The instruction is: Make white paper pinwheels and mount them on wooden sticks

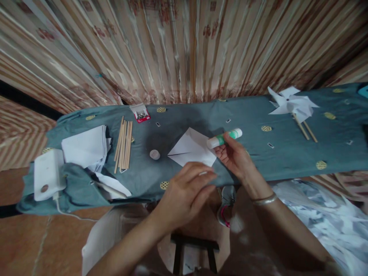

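A green and white glue stick (224,138) is held in my right hand (236,158), above the right corner of a white paper square (191,148) with a slit at its left corner. My left hand (186,191) hovers in front of the paper's near edge, its fingers apart and nothing seen between them. A round whitish cap (154,154) lies on the cloth just left of the paper.
On the cloth-covered table (247,115) are wooden sticks (123,145), a red box of small metal pieces (140,115), a paper stack (84,147), a white device (48,174) with a cable, and paper pinwheels (294,104) at the right. A black stool (194,242) stands below.
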The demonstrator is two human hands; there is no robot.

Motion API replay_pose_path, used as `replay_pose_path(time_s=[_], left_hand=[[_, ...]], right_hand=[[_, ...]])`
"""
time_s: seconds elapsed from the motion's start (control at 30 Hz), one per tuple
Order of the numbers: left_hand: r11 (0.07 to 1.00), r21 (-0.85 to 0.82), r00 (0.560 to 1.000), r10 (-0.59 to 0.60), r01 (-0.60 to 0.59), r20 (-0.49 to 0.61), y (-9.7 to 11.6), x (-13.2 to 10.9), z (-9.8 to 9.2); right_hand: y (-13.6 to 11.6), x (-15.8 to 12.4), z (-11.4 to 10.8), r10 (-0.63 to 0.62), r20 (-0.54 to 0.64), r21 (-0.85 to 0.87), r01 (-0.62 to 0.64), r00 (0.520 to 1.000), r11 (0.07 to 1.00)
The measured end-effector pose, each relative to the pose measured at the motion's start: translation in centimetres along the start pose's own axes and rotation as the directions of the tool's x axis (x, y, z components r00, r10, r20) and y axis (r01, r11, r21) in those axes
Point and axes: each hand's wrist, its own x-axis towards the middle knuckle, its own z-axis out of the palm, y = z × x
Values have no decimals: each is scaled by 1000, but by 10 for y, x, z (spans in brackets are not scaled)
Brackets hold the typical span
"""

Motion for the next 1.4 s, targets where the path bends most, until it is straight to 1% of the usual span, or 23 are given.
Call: replay_pose_path(time_s=[0.1,0.17,0.27,0.37,0.43,0.47,0.53,0.57,0.63,0.7,0.77,0.87,0.93,1.0,1.07,1.13,1.4], left_hand=[[973,213,995,-92,84,26,-38,4,21],[940,325,988,-134,102,79,-57,1,33],[908,413,984,-136,77,115,-72,-3,43],[893,445,984,-136,70,118,-78,-3,48],[889,450,981,-150,79,125,-80,-3,51],[889,451,979,-158,84,129,-80,-3,52],[889,448,976,-169,92,135,-81,-3,53],[890,445,976,-172,95,136,-81,-4,53],[894,437,974,-176,99,140,-81,-4,53],[897,429,971,-187,107,149,-80,-4,53],[898,424,967,-201,118,157,-78,-3,52],[899,418,964,-212,128,161,-77,-2,52],[900,416,964,-214,131,158,-77,-2,52],[901,414,964,-213,131,159,-78,-2,53],[902,412,964,-212,129,163,-78,-2,53],[903,410,964,-211,128,163,-78,-3,53],[909,387,957,-234,154,170,-76,-2,52]], right_hand=[[4,0,1,39,44,23,-40,998,999],[6,0,3,97,77,51,-101,992,994],[9,0,5,153,93,88,-161,984,983],[12,0,4,166,70,48,-169,984,984],[13,1,3,131,23,-37,-130,991,991],[13,1,2,89,-5,-97,-89,996,991],[14,2,2,-48,-43,-253,36,998,967],[15,3,2,-134,-43,-343,111,990,933],[17,4,2,-288,0,-511,247,958,823],[20,5,3,-367,66,-635,323,928,702],[23,6,3,-383,112,-732,336,917,592],[25,5,3,-383,140,-849,310,913,428],[26,4,3,-395,150,-898,292,906,328],[26,3,4,-415,159,-927,280,896,248],[25,3,5,-434,162,-945,266,886,190],[26,3,5,-444,174,-951,266,879,154],[27,5,7,-454,221,-958,280,863,68]])
